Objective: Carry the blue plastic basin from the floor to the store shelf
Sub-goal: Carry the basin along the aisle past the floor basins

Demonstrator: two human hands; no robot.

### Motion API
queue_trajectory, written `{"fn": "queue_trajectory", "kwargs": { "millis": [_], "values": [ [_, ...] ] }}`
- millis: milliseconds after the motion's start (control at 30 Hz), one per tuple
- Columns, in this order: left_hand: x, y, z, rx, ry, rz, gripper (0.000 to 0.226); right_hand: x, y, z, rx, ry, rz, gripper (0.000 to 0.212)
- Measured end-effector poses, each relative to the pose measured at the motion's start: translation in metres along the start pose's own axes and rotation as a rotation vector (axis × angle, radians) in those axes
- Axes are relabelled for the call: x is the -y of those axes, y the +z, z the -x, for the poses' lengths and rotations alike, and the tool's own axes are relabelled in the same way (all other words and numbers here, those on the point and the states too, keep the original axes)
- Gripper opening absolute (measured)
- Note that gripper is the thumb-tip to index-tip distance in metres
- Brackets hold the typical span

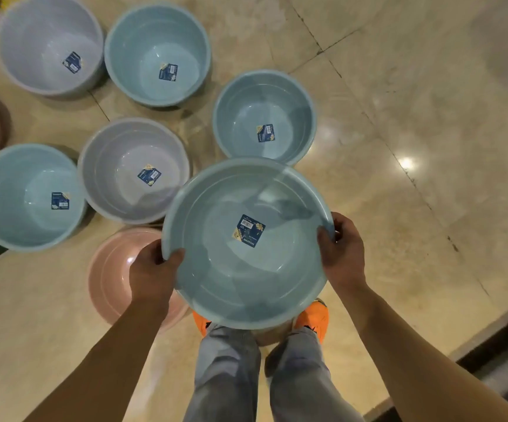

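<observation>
Blue round plastic basin (248,243) is held at its rim: left hand (155,271) at eight o'clock, right hand (342,254) at three, both grips closed; keep it level while walking.

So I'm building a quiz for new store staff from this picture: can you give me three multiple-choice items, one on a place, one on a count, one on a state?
1. Where does the pink round plastic basin lie?
A. On the floor under the left hand
B. Inside a blue basin
C. On a shelf

2. How many round lavender-grey plastic basins stand on the floor?
A. None
B. Two
C. Five

3. How is the large round blue plastic basin held?
A. By one hand
B. By both hands at its rim
C. It rests untouched on the floor

Answers:
1 A: it shows on the tiles beneath the left hand.
2 B: one at the top left, one in the middle.
3 B: the left hand and the right hand grip opposite sides of the rim.
</observation>
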State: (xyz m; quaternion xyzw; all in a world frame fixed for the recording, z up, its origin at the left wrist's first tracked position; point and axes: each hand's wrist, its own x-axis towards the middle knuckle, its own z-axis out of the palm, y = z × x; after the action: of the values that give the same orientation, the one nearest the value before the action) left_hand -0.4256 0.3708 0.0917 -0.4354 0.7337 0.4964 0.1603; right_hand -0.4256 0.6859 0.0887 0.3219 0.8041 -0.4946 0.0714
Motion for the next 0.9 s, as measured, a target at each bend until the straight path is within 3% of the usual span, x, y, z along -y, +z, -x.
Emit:
{"fn": "queue_trajectory", "kwargs": {
  "millis": [133,400,900],
  "values": [
    [0.022,-0.011,-0.024,0.004,-0.030,-0.013,0.030,-0.006,0.036,-0.010,0.033,-0.013,0.088,0.027],
    [0.073,0.012,-0.063,-0.153,-0.043,-0.005,0.037,-0.042,0.080,-0.032,0.102,0.042,0.168,0.029],
    [0.132,0.075,-0.131,-0.141,-0.103,-0.204,0.036,-0.119,0.139,-0.100,0.167,-0.008,0.318,0.035]
  ]
}}
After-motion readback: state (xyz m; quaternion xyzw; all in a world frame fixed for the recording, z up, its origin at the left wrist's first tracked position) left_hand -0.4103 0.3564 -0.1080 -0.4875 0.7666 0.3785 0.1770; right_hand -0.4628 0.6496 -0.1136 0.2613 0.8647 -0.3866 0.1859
